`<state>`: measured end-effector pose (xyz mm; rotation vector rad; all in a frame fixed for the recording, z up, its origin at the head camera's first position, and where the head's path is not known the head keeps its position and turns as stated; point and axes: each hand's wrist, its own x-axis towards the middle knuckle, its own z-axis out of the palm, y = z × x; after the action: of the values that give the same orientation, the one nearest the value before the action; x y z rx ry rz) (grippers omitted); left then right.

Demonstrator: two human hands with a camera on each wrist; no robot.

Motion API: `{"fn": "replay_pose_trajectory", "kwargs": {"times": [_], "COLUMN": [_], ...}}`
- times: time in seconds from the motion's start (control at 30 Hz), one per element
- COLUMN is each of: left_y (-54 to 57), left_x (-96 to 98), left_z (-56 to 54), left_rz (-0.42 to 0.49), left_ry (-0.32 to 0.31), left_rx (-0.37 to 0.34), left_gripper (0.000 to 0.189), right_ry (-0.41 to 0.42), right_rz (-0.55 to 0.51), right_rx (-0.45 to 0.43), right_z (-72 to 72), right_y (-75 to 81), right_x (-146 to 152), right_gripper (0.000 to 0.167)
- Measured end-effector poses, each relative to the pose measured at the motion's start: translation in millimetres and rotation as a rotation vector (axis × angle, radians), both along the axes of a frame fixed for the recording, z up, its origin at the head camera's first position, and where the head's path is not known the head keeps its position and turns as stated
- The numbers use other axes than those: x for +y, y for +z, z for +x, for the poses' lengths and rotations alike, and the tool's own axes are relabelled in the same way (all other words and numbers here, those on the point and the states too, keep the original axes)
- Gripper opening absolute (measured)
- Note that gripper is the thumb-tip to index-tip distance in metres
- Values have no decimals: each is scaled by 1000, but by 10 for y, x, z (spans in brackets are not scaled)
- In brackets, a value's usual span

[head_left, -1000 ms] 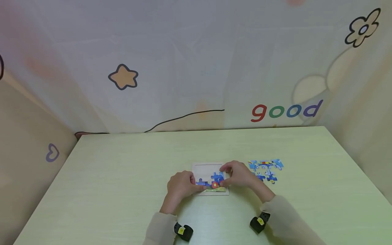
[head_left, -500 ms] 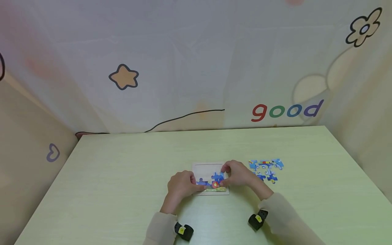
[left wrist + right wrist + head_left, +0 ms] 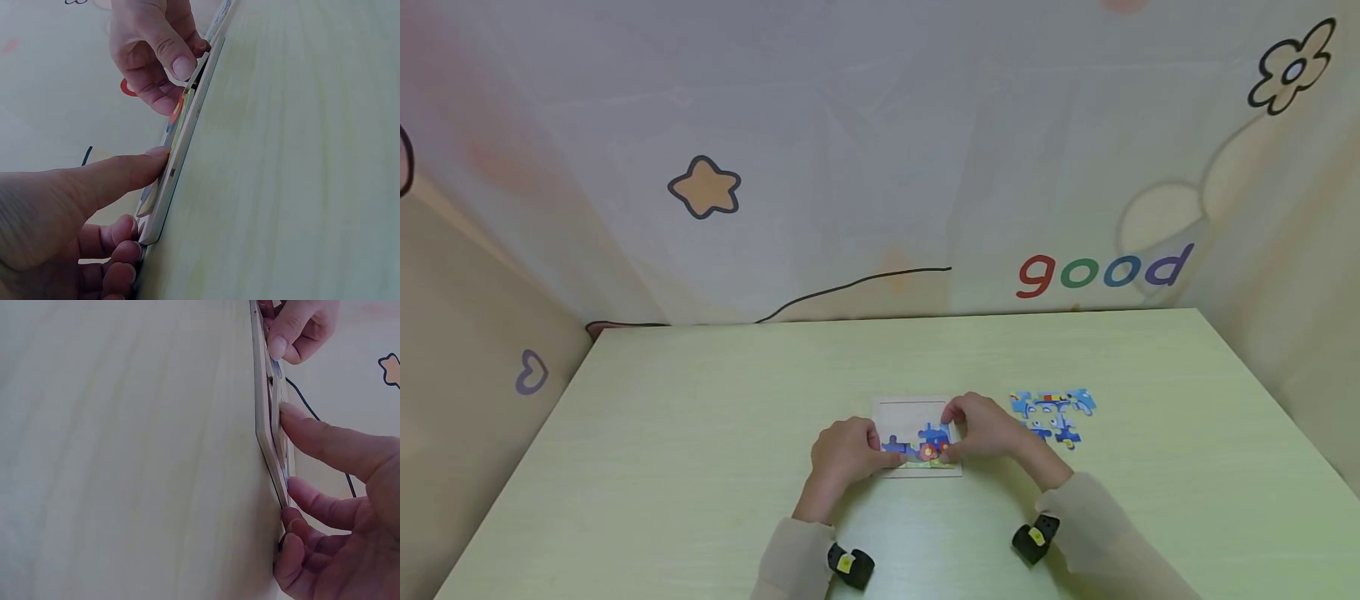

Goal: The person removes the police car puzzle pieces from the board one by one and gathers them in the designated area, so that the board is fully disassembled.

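Note:
A shallow wooden puzzle tray (image 3: 910, 407) lies flat on the table, with joined jigsaw pieces (image 3: 892, 447) along its near side, blue above and green below. My left hand (image 3: 845, 447) grips the tray's left edge, thumb pressing on the pieces and fingers curled at the side. My right hand (image 3: 983, 427) pinches a blue jigsaw piece (image 3: 937, 436) by the red wheel picture at the tray's right side. In the right wrist view the wooden edge of this jigsaw piece (image 3: 276, 415) stands slightly raised from the tray, under my right thumb (image 3: 325, 440).
Several loose blue jigsaw pieces (image 3: 1054, 401) lie on the pale wooden table (image 3: 700, 467), right of the tray. Behind the table hangs a printed cloth backdrop (image 3: 850, 167). A black wrist camera (image 3: 852, 568) sits on the left sleeve, another black camera (image 3: 1034, 539) on the right.
The right wrist shifts slightly left and then back, while its fingers stay on the piece at the tray's right side. The left hand and the loose pieces stay in place.

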<state>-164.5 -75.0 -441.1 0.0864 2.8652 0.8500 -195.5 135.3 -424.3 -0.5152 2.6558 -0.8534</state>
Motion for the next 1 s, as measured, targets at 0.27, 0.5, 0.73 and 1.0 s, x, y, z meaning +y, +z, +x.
{"fn": "replay_pose_trajectory", "kwargs": {"times": [0.27, 0.5, 0.73, 1.0], "left_y": [0, 1, 1, 9], "left_x": [2, 8, -6, -18], "left_z": [-1, -4, 3, -10], "left_rz": [-3, -9, 10, 5], "left_ry": [6, 6, -5, 4], "left_rx": [-6, -7, -5, -13], "left_gripper": [42, 43, 43, 43], "right_ry": [-4, -94, -127, -114], "right_rz": [-51, -110, -80, -124], "right_rx": [-8, -14, -45, -67], "right_z": [-1, -54, -164, -190], "right_y": [-17, -64, -95, -69], "right_x": [32, 39, -5, -23], "right_gripper": [30, 15, 21, 19]}}
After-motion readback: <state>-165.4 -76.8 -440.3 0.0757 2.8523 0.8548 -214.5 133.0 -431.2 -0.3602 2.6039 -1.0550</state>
